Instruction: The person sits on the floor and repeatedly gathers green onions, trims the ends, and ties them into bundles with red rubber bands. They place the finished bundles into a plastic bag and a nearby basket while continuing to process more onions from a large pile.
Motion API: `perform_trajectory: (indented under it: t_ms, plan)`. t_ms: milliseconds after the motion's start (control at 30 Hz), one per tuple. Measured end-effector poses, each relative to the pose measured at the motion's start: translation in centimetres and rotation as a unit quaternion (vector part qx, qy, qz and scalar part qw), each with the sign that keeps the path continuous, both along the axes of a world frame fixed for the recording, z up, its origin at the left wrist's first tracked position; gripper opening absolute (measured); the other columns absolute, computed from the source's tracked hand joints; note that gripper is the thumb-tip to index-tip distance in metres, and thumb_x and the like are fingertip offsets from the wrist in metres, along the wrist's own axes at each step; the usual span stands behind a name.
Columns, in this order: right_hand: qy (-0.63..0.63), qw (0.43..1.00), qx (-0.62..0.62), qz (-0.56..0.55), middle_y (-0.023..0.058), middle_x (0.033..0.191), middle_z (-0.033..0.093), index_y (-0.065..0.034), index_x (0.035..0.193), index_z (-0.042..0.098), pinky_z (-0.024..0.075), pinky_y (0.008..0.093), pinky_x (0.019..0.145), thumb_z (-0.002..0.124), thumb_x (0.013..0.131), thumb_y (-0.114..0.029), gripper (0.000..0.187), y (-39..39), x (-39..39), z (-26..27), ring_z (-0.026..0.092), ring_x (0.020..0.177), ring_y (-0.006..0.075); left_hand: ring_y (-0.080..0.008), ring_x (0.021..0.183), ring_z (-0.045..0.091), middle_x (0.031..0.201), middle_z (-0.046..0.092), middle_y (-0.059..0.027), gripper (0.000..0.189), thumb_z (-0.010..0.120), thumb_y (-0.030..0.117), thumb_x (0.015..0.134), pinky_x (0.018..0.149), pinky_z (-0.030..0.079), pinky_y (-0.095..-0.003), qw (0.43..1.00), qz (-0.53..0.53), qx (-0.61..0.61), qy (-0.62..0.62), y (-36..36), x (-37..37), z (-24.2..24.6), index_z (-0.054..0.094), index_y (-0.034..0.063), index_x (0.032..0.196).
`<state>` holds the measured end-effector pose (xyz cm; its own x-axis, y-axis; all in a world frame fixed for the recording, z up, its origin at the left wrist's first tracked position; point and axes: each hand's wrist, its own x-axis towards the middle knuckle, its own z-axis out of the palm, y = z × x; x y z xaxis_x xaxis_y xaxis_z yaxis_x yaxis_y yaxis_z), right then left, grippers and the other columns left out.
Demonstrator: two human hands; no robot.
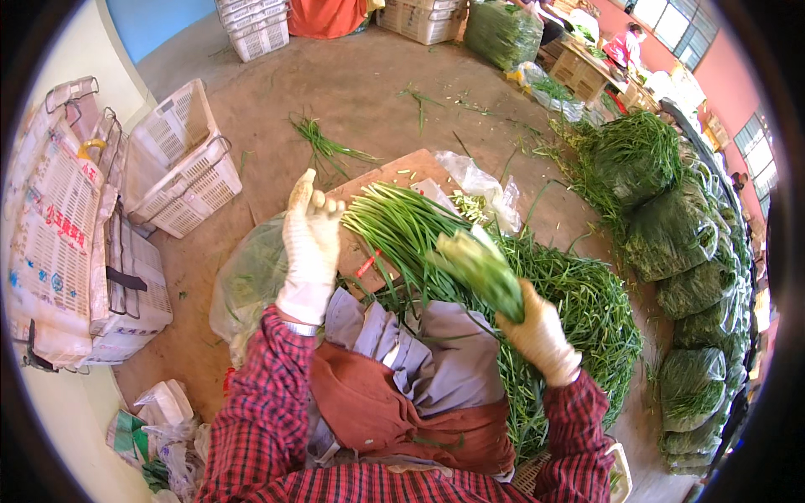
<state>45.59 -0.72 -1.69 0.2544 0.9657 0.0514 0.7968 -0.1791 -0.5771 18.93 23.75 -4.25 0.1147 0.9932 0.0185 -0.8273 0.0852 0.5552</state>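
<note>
My right hand (539,333), in a pale work glove, grips a bunch of green stalks (484,270) that is blurred by motion, its light ends towards the upper left. My left hand (312,232), also gloved, is raised with fingers apart and holds nothing. Between the hands, a thick bundle of chive-like greens (402,220) lies with its pale cut ends to the left on a wooden board (377,173). A small red object (368,264) lies at the board's near part. Beside my right arm spreads a large heap of loose greens (578,302).
Cut stem ends (468,204) lie by a clear plastic bag (503,201). Loose greens (324,141) are strewn over the floor. White plastic crates (182,163) stand to the left. Bagged greens (673,232) line the right side. A person (622,49) sits farther back.
</note>
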Motion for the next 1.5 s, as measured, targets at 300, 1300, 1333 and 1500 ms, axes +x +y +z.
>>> perform_trajectory:
  t_ms: [300,1300,1333,1500]
  plan:
    - [-0.084,0.995,-0.024,0.054,0.023,0.12,0.065,-0.0047,0.144,0.044,0.0525,0.0449,0.091,0.08,0.079,-0.04,0.082,21.6,-2.5,-10.9,0.066,0.106,0.0377,-0.0309,0.096,0.064,0.103,0.064,-0.0109,0.064,0.079,0.019,0.077,0.088,0.053,-0.0407,0.572,-0.177,0.225,0.769,0.0,-4.7,-17.8,0.059,0.0276,0.136]
    - [-0.005,0.982,0.186,-0.03,0.0205,0.118,0.068,-0.0037,0.121,0.067,0.052,0.0419,0.094,0.072,0.09,-0.03,0.041,27.3,2.6,-19.3,0.066,0.108,0.0365,-0.0146,0.082,0.062,0.092,0.067,-0.0061,0.014,0.077,0.009,0.087,0.076,0.051,-0.0285,0.768,-0.069,0.181,0.611,5.2,7.2,-17.8,0.076,0.005,0.1]
    - [-0.011,0.99,0.127,-0.061,0.0211,0.119,0.067,-0.0036,0.122,0.067,0.0525,0.0421,0.092,0.07,0.091,-0.03,0.041,28.7,3.2,-19.8,0.066,0.106,0.0376,-0.014,0.081,0.061,0.09,0.066,-0.0055,0.013,0.077,0.009,0.087,0.075,0.051,-0.0278,0.776,-0.066,0.173,0.603,5.2,7.5,-17.9,0.076,0.0045,0.1]
    - [0.168,0.98,0.098,-0.046,0.017,0.088,0.072,-0.0021,0.09,0.075,0.0537,0.0398,0.075,0.072,0.09,-0.027,0.025,30.6,1.4,-20.1,0.07,0.084,0.033,-0.0219,0.078,0.063,0.089,0.066,-0.0107,0.016,0.079,0.012,0.085,0.073,0.051,-0.0318,0.78,-0.018,0.192,0.596,5.2,8.0,-18.7,0.073,0.0021,0.096]
